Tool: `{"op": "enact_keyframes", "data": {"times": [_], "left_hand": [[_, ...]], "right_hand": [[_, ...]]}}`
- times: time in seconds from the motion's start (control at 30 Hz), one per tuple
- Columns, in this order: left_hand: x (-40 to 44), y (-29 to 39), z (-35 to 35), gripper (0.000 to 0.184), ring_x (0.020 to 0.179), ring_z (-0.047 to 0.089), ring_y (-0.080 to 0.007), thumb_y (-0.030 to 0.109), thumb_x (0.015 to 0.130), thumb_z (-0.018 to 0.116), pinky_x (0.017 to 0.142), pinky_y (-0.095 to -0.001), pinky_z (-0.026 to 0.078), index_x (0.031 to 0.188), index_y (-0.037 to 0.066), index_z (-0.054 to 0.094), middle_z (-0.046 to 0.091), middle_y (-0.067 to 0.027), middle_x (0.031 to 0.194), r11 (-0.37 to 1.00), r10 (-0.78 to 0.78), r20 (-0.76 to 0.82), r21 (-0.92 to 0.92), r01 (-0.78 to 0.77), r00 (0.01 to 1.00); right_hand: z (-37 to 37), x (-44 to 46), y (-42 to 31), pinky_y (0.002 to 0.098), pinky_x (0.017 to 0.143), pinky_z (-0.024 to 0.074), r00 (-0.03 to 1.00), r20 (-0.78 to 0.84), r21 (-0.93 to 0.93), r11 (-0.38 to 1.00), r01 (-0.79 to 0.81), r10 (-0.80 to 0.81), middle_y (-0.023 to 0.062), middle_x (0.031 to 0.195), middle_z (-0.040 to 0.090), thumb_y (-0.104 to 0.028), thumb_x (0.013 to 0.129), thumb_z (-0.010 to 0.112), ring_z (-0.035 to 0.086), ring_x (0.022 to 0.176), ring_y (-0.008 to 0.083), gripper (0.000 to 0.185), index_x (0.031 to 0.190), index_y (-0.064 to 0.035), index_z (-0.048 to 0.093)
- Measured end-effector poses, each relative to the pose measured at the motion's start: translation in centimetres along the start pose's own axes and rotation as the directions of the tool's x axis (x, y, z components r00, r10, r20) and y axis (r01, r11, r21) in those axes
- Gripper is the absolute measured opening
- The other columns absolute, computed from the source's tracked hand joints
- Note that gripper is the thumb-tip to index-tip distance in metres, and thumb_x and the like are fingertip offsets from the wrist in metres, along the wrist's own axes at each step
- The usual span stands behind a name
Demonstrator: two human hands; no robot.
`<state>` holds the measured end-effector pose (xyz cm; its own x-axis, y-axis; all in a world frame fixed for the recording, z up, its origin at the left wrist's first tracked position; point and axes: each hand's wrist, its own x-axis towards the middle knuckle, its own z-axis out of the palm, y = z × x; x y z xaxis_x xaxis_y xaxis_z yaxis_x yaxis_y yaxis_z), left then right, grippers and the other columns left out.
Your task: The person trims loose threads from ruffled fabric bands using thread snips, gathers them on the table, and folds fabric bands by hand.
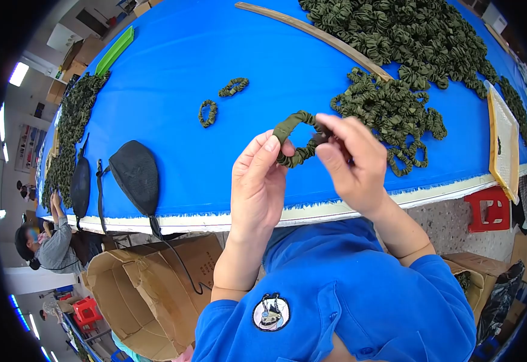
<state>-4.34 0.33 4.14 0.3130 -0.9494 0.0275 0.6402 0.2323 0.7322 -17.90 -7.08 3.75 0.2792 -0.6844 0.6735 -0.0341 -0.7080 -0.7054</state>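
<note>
Over blue table [173,78], by its near edge, left hand [256,184] pinches green scrunchie [287,126] by its smooth section. Right hand [358,164] meets opposite side, can't tell grip; opposed hands probably spread the loop.

Blurs the right hand [358,160], hides one end of the green hair band [287,127] behind the fingers and leaves a dark patch [320,136] between them unclear. Cuts off the big pile of hair bands [390,36] and the blue table [173,60] at the top, the blue shirt [372,295] at the bottom. Tucks part of the cardboard box [168,276] behind the left forearm [236,262]. Shows wall posters [30,140] too small to read, and a dark mark [499,145] on the yellow-edged board [504,166] too small to identify.
</note>
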Motion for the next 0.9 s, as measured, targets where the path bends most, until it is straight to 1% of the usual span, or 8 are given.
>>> {"op": "enact_keyframes", "data": {"times": [0.13,0.27,0.43,0.63,0.77,0.8,0.83,0.9], "left_hand": [[-0.1,-0.3,0.3,0.019,0.082,0.055,-0.0113,0.009,0.092,0.055,0.081,-0.0254,0.042,0.107,-0.002,0.06,0.061,-0.0078,0.088,0.998,-0.024,0.03,-0.063,0.026,0.999],[-0.4,-0.6,0.6,0.023,0.085,0.053,-0.0136,0.013,0.094,0.05,0.085,-0.0282,0.041,0.109,-0.003,0.057,0.058,-0.0083,0.089,0.999,-0.004,-0.013,0.034,0.004,1.0],[-0.5,-0.6,0.9,0.023,0.085,0.053,-0.013,0.013,0.094,0.05,0.086,-0.0281,0.041,0.109,-0.003,0.057,0.058,-0.0075,0.088,0.998,-0.001,-0.045,0.061,0.004,0.999],[-0.5,-0.8,0.5,0.023,0.085,0.054,-0.0136,0.013,0.094,0.05,0.085,-0.0277,0.041,0.109,-0.003,0.056,0.058,-0.0078,0.087,0.999,0.003,0.003,0.043,-0.004,1.0],[-0.3,-0.8,0.6,0.022,0.084,0.053,-0.0144,0.013,0.094,0.05,0.084,-0.0277,0.042,0.109,-0.003,0.055,0.058,-0.0078,0.086,0.998,0.023,-0.001,0.052,-0.023,1.0],[-0.3,-0.8,0.5,0.022,0.084,0.053,-0.0144,0.013,0.094,0.05,0.084,-0.0277,0.042,0.109,-0.003,0.055,0.058,-0.0078,0.086,0.998,0.024,-0.001,0.054,-0.024,1.0],[-0.3,-0.7,0.4,0.022,0.084,0.053,-0.0145,0.013,0.094,0.05,0.083,-0.0276,0.041,0.11,-0.003,0.055,0.058,-0.0077,0.086,0.997,0.035,0.014,0.062,-0.035,0.999],[-0.3,-0.7,0.2,0.022,0.084,0.053,-0.0149,0.013,0.094,0.051,0.083,-0.0274,0.041,0.11,-0.002,0.055,0.057,-0.0076,0.085,0.995,0.051,0.044,0.078,-0.055,0.998]], "right_hand": [[0.2,-0.4,-0.7,0.0229,0.051,0.0422,0.996,0.066,-0.05,0.997,0.067,-0.064,0.0072,0.075,0.062,-0.004,0.076,0.069,0.052,0.058,0.014,0.029,0.103,0.0008,0.06],[0.5,-0.3,-0.4,0.0244,0.048,0.0424,0.988,0.057,-0.132,0.979,0.153,-0.147,0.0071,0.072,0.062,-0.004,0.074,0.071,0.052,0.055,0.0154,0.029,0.101,-0.0002,0.061],[0.8,-0.2,0.2,0.0243,0.048,0.0424,0.963,0.039,-0.185,0.945,0.269,-0.266,0.0069,0.072,0.063,-0.003,0.075,0.07,0.051,0.054,0.0153,0.025,0.098,-0.0003,0.061],[0.6,-0.2,0.0,0.0238,0.048,0.0426,0.973,0.055,-0.147,0.962,0.231,-0.225,0.0069,0.072,0.063,-0.002,0.076,0.069,0.052,0.055,0.015,0.022,0.096,0.0005,0.062],[0.1,-0.1,0.1,0.0218,0.048,0.0413,0.995,0.022,-0.07,0.992,0.103,-0.101,0.0059,0.074,0.063,-0.001,0.075,0.069,0.052,0.056,0.0125,0.021,0.094,0.0012,0.061],[0.0,0.1,0.1,0.0218,0.048,0.0413,0.995,0.022,-0.068,0.992,0.103,-0.102,0.0059,0.074,0.063,-0.001,0.075,0.069,0.052,0.056,0.0125,0.021,0.094,0.0012,0.061],[-0.1,0.4,0.1,0.0215,0.049,0.041,1.0,-0.021,0.06,0.998,-0.017,0.018,0.006,0.075,0.063,-0.001,0.076,0.068,0.052,0.056,0.0119,0.019,0.094,0.0011,0.061],[-0.5,1.0,0.3,0.0209,0.05,0.0403,0.962,-0.057,0.319,0.917,-0.238,0.269,0.0061,0.079,0.064,0.0,0.078,0.066,0.051,0.058,0.0108,0.017,0.094,0.001,0.061]]}}
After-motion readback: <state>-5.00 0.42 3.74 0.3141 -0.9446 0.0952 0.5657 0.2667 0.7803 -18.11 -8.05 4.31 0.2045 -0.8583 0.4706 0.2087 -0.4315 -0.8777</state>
